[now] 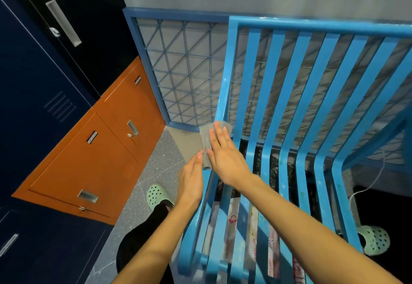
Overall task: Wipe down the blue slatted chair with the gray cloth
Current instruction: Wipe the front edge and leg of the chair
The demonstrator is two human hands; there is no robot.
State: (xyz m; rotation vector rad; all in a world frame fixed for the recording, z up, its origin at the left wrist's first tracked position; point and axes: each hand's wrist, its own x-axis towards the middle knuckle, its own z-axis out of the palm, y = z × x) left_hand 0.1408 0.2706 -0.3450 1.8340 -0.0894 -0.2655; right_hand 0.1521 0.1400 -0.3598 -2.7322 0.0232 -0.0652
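The blue slatted chair (pixel 273 83) fills the right half of the head view, its back against the grey wall. The gray cloth (pixel 206 141) is folded over the chair's left side rail, where the seat bends up into the back. My right hand (pixel 225 156) lies flat on the cloth from the seat side with its fingers stretched out. My left hand (pixel 191 176) presses against the cloth's lower edge from the outer side of the rail. The cloth is squeezed between the two hands.
Orange lockers (pixel 93 161) and navy lockers (pixel 33 83) line the left. A blue wire-mesh panel (pixel 185 72) leans on the wall behind the chair. My feet in green clogs (pixel 157 195) stand on a speckled floor. Plastic bags lie under the seat; a white cord (pixel 367 185) hangs at right.
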